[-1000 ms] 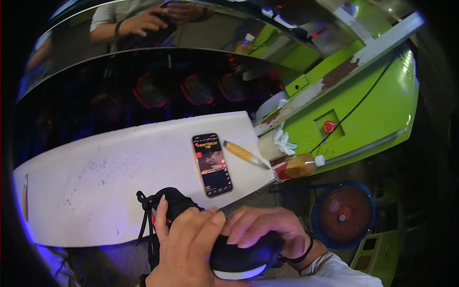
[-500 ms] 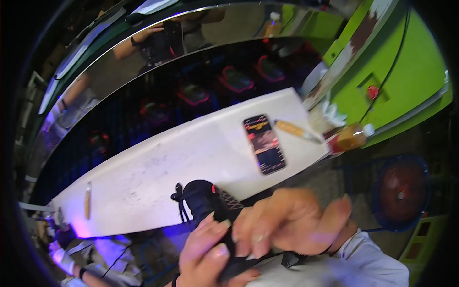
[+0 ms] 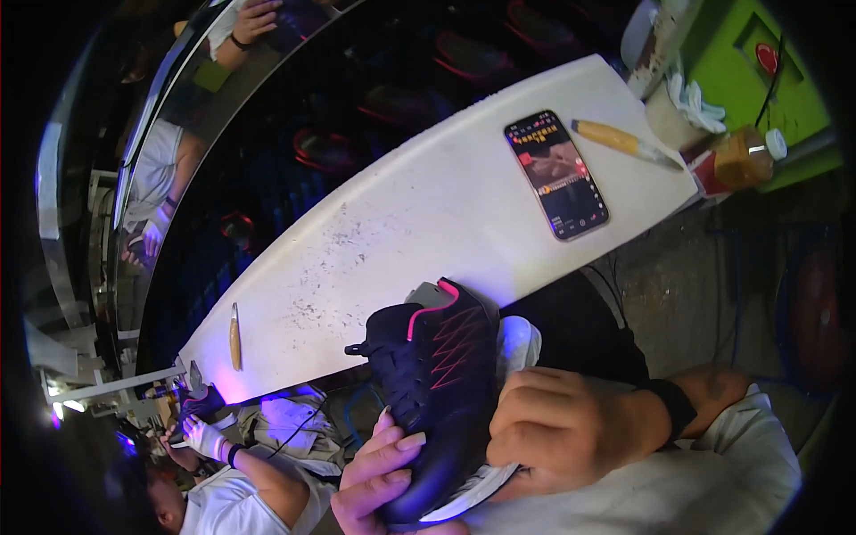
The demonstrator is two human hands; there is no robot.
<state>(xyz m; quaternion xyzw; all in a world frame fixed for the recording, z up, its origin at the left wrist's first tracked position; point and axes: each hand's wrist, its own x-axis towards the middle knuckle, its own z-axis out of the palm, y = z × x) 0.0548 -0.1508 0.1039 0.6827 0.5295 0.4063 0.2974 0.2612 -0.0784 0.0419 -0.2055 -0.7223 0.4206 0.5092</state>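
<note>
A black sneaker (image 3: 444,374) with pink zigzag stitching, a pink collar edge and a white sole is tilted in front of me, its toe toward me and its heel over the table's near edge. A grey form shows inside the collar. My left hand (image 3: 383,477) grips the toe from the left, fingers on the upper. At the sole's right edge, my right hand (image 3: 557,428) is closed, with curled fingers pressed to the shoe; its fingertips are partly hidden. A whitish rounded piece (image 3: 519,343) shows beside the heel, its kind unclear.
On the white table (image 3: 428,223) lie a phone (image 3: 562,178) with a lit screen, a wooden-handled tool (image 3: 615,141) and another slim tool (image 3: 235,339). A bottle (image 3: 740,165) stands at the right end. Behind runs a dark rack of shoes (image 3: 325,147). A co-worker (image 3: 254,473) sits at left, handling a shoe.
The sneaker has turned and come up, so its side and heel now show. My right hand has gone from spread thumb to curled fingers at the sole. The view has shifted.
</note>
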